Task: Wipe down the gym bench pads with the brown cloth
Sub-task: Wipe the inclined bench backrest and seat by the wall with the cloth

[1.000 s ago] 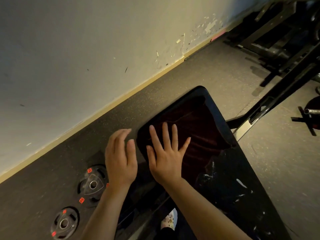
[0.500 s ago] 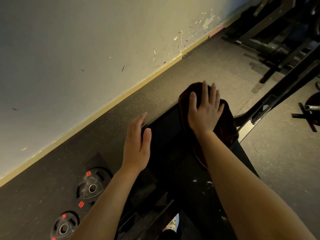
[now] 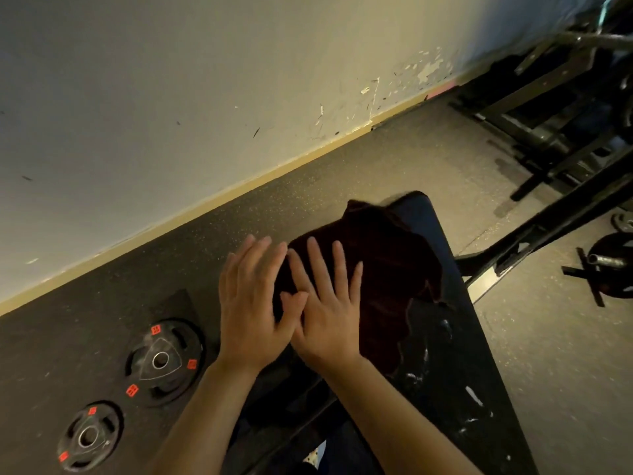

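I log both hands flat on the work: my right hand [image 3: 330,317] presses the brown cloth [image 3: 383,265] with fingers straight and spread, gripping nothing; my left hand [image 3: 251,303] lies beside it, fingers extended, over the cloth's left edge at the side of the bench pad [image 3: 442,337]. The cloth is spread over the far half of the pad, one corner reaching its far end. Risks, as I judge them: with no fold pinched, the cloth may bunch or slide off the far or left edge under a push stroke (flat palms give friction only). The pad's near right portion shows white scuffs or torn patches [image 3: 445,365], which could snag the fabric. Weight plates [image 3: 161,361] lie on the floor [image 3: 565,371] to the left, where a dropped cloth would land.
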`<state>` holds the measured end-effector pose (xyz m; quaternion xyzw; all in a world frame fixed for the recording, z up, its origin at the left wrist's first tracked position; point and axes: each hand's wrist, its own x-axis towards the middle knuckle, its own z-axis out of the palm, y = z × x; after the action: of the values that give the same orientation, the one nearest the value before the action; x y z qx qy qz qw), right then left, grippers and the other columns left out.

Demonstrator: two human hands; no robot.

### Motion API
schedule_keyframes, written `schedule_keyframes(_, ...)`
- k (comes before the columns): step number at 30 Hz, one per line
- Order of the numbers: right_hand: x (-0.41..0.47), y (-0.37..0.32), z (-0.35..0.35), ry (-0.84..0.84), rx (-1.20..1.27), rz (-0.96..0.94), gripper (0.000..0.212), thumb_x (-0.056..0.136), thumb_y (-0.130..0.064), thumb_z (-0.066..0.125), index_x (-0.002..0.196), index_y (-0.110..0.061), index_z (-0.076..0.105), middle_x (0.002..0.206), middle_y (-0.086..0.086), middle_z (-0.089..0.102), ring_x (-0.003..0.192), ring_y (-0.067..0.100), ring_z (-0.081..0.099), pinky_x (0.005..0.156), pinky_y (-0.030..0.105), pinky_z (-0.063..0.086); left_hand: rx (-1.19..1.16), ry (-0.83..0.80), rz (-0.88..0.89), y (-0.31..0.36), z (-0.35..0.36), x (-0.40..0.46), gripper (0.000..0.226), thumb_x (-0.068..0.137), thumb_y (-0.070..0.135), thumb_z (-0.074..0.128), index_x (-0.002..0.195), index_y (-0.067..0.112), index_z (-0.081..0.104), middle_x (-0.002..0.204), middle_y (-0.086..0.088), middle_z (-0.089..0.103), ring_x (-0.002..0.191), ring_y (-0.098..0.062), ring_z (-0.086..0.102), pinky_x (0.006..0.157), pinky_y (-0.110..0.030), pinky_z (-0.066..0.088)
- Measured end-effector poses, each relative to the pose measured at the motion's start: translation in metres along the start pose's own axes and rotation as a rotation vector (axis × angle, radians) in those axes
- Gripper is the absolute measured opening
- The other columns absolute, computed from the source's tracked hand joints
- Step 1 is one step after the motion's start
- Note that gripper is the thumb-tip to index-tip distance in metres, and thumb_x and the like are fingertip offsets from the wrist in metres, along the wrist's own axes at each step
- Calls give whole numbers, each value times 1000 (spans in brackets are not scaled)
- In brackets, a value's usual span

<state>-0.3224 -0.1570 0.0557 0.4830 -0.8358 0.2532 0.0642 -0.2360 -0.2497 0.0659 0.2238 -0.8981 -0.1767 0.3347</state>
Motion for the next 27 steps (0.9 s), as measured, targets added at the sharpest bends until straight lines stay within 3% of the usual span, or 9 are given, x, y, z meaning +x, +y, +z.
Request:
schedule_keyframes(3,26,21,-14,-62,-90,-232,53,100,-53,32,135,-22,57,141,7,54,143,30,34,118,55,13,39,95,-7,-5,-7,-10,51,105,46,34,144,13,37,144,-15,45,141,-33,35,115,-52,30)
schedule_keyframes(7,61,58,-30,-90,-128,-195,66,97,-65,27,117,-19,68,120,3,65,124,27,52,114,48,18,23,150,-8,-3,-3,-11,44,104,38,38,140,12,42,138,-13,48,136,-32,41,110,-51,34)
schedule_keyframes(10,75,88,-40,-51,-140,-80,69,96,-68,24,113,-19,69,117,1,65,126,26,49,116,53,15,57,146,4,1,8,-12,42,104,38,39,139,15,44,139,-10,47,137,-30,41,113,-53,31)
schedule_keyframes(15,89,136,-59,-98,-139,59,63,91,-68,33,124,-23,61,135,2,53,141,26,30,115,64,13,64,118,-8,19,35,9,44,105,45,33,140,22,45,143,-8,44,142,-27,34,119,-51,17)
schedule_keyframes(18,88,135,-54,-62,-87,116,58,91,-64,36,125,-22,59,139,4,49,144,28,24,112,67,22,54,196,10,24,50,21,41,104,43,37,135,21,51,137,-6,52,137,-26,42,117,-49,22)
schedule_keyframes(22,74,113,-33,78,-75,171,43,98,-51,34,126,-25,55,143,6,45,149,32,17,113,72,12,6,252,92,21,55,20,39,102,39,37,129,19,57,130,-7,61,129,-27,51,111,-49,30)
schedule_keyframes(27,52,74,-18,76,-81,173,46,99,-54,29,133,-29,48,154,5,37,152,33,9,116,69,5,-3,241,132,18,52,22,41,103,40,33,131,20,57,131,-7,61,128,-28,53,107,-49,35)
